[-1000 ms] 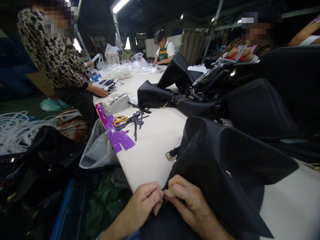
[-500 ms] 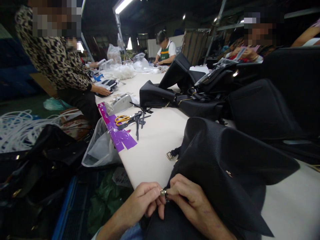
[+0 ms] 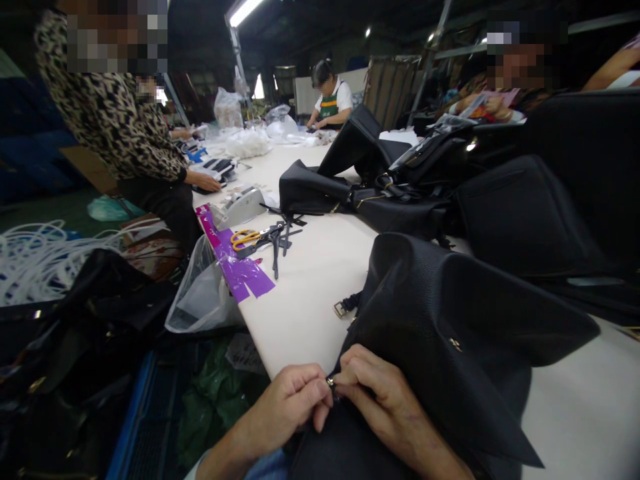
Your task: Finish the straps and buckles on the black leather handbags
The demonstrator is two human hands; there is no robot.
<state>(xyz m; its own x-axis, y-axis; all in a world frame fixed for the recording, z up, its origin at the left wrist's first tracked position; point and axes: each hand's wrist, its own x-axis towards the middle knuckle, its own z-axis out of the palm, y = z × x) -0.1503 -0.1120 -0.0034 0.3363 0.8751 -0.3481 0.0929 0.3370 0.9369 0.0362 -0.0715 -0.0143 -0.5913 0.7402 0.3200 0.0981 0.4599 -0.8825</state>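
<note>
**Near field.** My left hand [image 3: 287, 407] and my right hand [image 3: 385, 393] sit at the bottom centre of the frame, wrists low and fingers curled inward. The two hands come together, with thumbs and fingertips pinched from either side on a small gold metal fitting [image 3: 330, 382]. The fitting lies at the edge of a black pebbled-leather handbag [image 3: 450, 333], which rests in my lap and against the table at lower right. A denim sleeve [image 3: 265, 468] shows at my left wrist.

**Middle field.** The white table [image 3: 300, 313] runs diagonally toward the top of the frame. On it lie a buckled black strap [image 3: 345, 307] and yellow-handled scissors [image 3: 243, 239] among black straps [image 3: 276, 243]. Purple tape [image 3: 239, 275] marks the table edge, and a clear plastic bag [image 3: 200, 290] hangs below it. More black handbags [image 3: 525, 217] are heaped at right.

**Far field.** At upper left, a co-worker in a leopard-print top [image 3: 110, 113] rests a hand [image 3: 204, 180] on the table. A co-worker in a green apron [image 3: 327, 100] sits at the far end, under a fluorescent tube [image 3: 245, 12]. White cord [image 3: 45, 263] is piled at left.
</note>
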